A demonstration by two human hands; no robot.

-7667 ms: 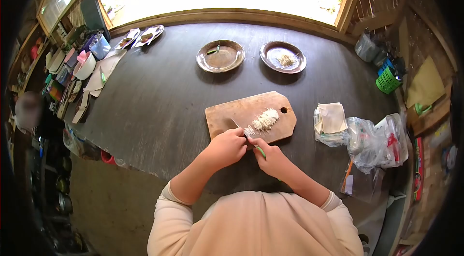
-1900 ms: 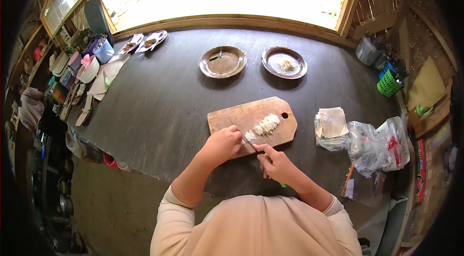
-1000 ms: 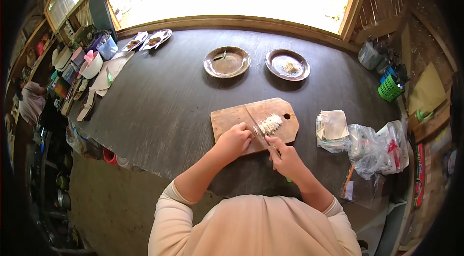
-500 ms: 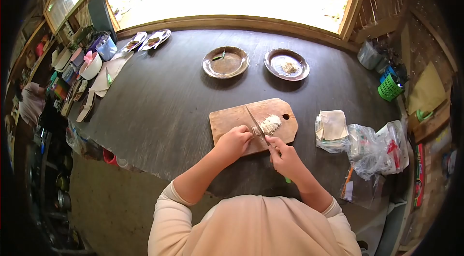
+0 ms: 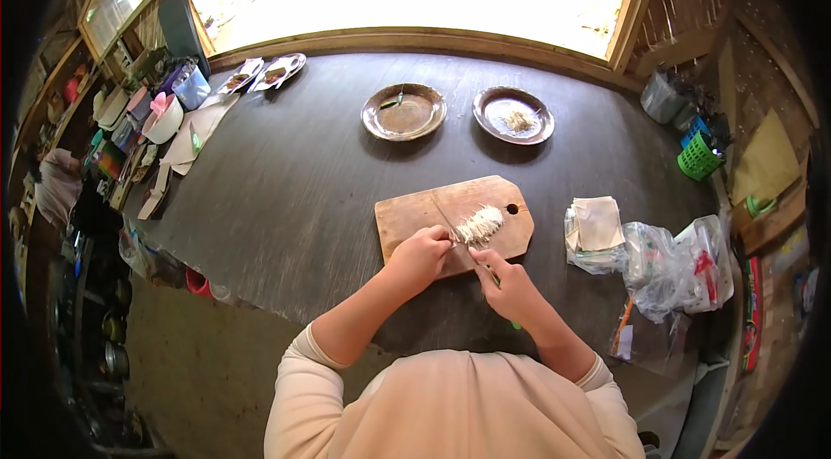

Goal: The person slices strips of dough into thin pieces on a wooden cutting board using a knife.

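Note:
On the dark table lies a wooden cutting board (image 5: 407, 213) with a hole at its right end. A heap of thin pale strips (image 5: 481, 223) rests on the board's right half. My right hand (image 5: 502, 279) is closed on a knife (image 5: 447, 219), its blade slanting up and left across the board beside the heap. My left hand (image 5: 421, 253) is closed at the board's lower left, fingertips by the blade; what they pinch is too small to name. Beyond the board stand a brown plate (image 5: 404, 119) with small green pieces and another plate (image 5: 502, 132) with a small pale heap.
Right of the board are a stack of paper sheets (image 5: 596, 223) and plastic bags (image 5: 655, 264). A green basket (image 5: 698, 159) stands farther back. Small plates (image 5: 293, 66), a white bowl (image 5: 164, 122) and containers line the left side. A person (image 5: 58, 186) is at the far left.
Compared with earlier frames, the knife and both hands have shifted slightly along the board. The blade now tilts more to the left than half a second ago. The plates stay in place.

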